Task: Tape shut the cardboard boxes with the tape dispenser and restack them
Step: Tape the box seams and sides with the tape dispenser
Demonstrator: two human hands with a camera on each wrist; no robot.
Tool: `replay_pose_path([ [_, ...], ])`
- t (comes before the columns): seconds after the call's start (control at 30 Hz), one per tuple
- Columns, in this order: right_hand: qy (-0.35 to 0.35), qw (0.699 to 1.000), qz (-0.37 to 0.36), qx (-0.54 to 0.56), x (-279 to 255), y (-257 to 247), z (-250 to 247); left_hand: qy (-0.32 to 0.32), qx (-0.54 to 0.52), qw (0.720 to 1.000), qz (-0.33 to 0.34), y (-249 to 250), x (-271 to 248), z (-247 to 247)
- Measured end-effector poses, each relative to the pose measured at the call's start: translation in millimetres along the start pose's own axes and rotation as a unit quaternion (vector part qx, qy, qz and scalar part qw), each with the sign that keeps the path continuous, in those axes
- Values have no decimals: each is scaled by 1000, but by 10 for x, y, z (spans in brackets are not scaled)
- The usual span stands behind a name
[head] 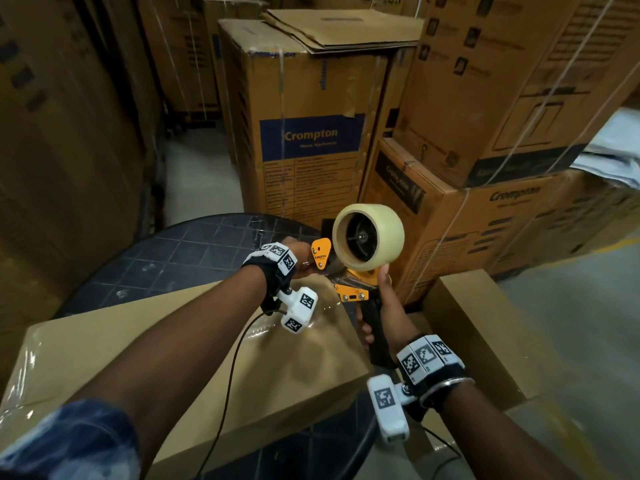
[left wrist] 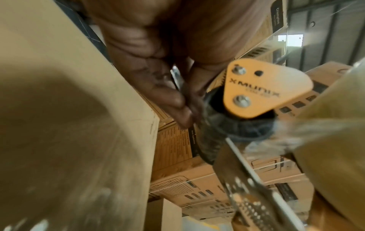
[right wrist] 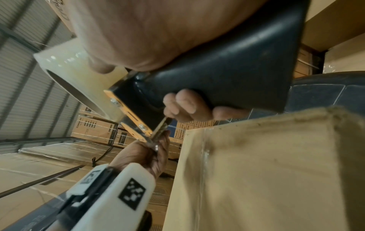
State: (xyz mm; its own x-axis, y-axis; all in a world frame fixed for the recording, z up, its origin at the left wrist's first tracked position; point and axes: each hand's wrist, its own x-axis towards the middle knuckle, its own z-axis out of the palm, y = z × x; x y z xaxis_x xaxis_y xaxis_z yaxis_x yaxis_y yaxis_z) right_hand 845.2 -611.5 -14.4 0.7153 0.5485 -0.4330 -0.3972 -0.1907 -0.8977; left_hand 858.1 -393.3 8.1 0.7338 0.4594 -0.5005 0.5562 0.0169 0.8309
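My right hand [head: 372,320] grips the black handle of an orange tape dispenser [head: 353,271] and holds it upright above a plain cardboard box [head: 194,341]. A clear roll of tape [head: 369,233] sits on top, and my index finger lies against it. My left hand [head: 301,261] reaches the dispenser's front end. In the left wrist view its fingertips [left wrist: 183,109] pinch something thin beside the black roller [left wrist: 237,125], probably the free tape end. In the right wrist view my fingers [right wrist: 185,106] curl round the handle [right wrist: 227,81]. The box [right wrist: 266,171] carries shiny tape on its top.
The box lies on a dark round table [head: 194,247]. A second plain box [head: 485,327] stands to the right, lower down. Tall printed Crompton cartons [head: 308,140] are stacked close behind and on both sides. Bare floor [head: 581,313] shows at the right.
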Motion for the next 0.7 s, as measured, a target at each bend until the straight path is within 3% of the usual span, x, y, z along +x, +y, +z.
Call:
replay_pose_path([
  [0.07, -8, 1000, 14, -8, 16, -39, -27, -2, 62, 998, 22, 10, 65, 39],
  [0.13, -3, 999, 38, -10, 34, -77, -50, 37, 142, 989, 31, -11, 150, 55],
  [0.27, 14, 998, 50, -40, 67, -76, -93, 62, 216, 974, 22, 2, 352, 22],
  [0.37, 27, 997, 49, -49, 74, -58, -65, 56, 277, 956, 79, 63, 413, 36],
  [0.43, 34, 997, 55, -38, 66, -59, -61, 85, 295, 948, 83, 129, 422, 58],
  [0.63, 52, 996, 65, -38, 37, 36, -87, 79, 421, 899, 92, 199, 656, 28],
  [0.7, 53, 995, 72, -34, 52, 32, -62, 91, 482, 867, 90, 204, 675, 81],
])
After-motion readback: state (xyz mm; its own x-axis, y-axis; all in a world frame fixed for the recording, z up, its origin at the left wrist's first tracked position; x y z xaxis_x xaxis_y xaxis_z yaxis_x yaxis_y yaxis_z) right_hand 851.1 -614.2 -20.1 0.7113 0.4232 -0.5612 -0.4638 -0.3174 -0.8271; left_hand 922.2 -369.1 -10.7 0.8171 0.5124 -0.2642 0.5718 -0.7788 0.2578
